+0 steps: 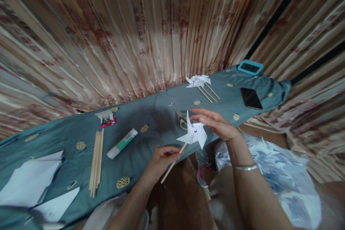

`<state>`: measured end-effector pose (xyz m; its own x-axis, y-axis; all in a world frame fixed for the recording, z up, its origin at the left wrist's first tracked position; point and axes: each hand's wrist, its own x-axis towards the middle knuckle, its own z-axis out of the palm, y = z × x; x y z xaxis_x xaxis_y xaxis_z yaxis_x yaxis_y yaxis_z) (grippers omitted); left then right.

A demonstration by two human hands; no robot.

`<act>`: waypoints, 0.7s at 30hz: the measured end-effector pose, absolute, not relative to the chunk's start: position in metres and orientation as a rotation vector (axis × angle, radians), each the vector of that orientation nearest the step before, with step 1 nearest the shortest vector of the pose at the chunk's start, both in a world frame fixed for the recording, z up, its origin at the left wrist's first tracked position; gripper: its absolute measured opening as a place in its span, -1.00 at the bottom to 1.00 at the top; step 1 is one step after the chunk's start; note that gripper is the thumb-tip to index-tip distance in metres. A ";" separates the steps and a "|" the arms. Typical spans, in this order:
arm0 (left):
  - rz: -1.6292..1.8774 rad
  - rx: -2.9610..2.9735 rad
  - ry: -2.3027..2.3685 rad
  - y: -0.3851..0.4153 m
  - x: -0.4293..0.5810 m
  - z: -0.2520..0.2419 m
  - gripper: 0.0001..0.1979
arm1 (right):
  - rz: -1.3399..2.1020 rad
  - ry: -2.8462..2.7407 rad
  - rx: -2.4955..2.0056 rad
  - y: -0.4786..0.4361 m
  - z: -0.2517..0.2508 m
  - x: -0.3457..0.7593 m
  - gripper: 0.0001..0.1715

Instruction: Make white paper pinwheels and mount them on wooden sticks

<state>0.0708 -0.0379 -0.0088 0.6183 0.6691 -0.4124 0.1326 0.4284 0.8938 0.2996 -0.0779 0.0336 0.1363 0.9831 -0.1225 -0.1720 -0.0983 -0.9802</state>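
Note:
A white paper pinwheel (198, 136) on a thin wooden stick, with a shiny pin at its centre, is held up in front of the table edge. My left hand (165, 159) pinches the stick just below the blades. My right hand (215, 122) is beside the upper blades with its fingers stretched out; whether the fingertips touch the paper I cannot tell. Partly hidden behind the pinwheel lies a pair of scissors (183, 125) with yellowish handles.
On the green cloth (161, 115) lie several pinwheels (198, 80), wooden sticks (96, 161), a glue tube (122, 143), an open box of pins (107, 118), white paper sheets (32, 179), a phone (251, 98) and a blue-framed clock (250, 67). A plastic bag (277, 172) stands at right. Curtains hang behind.

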 end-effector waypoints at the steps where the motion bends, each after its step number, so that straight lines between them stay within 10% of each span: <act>1: 0.393 1.101 0.873 -0.038 0.071 -0.009 -0.75 | 1.275 -0.935 -1.227 -0.078 0.034 0.299 -0.45; 21: 0.408 1.025 0.858 -0.039 0.071 -0.012 -0.73 | 1.238 -0.879 -1.255 -0.079 0.031 0.300 -0.45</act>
<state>0.0714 -0.0390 -0.0123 0.6176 0.6602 -0.4274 0.0847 0.4844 0.8707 0.3002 -0.0789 0.0305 0.1751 0.9738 -0.1451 -0.1847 -0.1123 -0.9764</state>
